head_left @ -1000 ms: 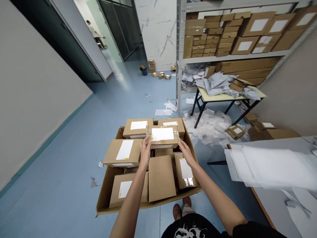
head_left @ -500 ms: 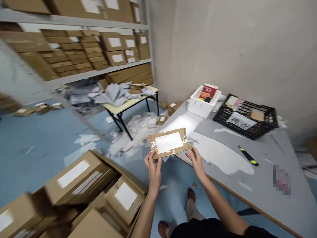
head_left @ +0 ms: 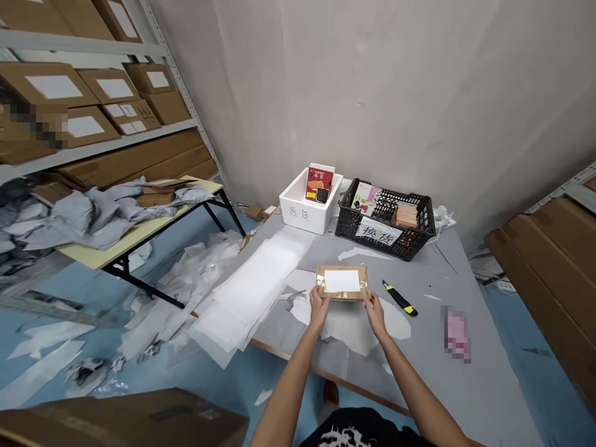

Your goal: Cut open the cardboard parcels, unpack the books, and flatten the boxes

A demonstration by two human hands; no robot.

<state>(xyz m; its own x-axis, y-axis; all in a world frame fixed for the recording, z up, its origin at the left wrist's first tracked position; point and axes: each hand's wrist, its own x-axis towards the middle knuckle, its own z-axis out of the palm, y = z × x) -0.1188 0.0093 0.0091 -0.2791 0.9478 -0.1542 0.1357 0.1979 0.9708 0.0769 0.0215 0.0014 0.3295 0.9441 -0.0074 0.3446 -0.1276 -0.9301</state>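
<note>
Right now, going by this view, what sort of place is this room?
Probably a parcel-packing storeroom: brown cardboard boxes on grey metal shelving, torn grey plastic mailers heaped on a pale folding table, and a taped cardboard parcel at a grey worktop.

Between my hands [head_left: 319,312] sits a brown kraft parcel [head_left: 354,271] with a white label [head_left: 341,281] and gold-tinged tape. Right of them lies a black-and-yellow utility knife [head_left: 400,298] on the grey counter [head_left: 433,335]; beyond them, a black lattice crate [head_left: 419,239].
</note>
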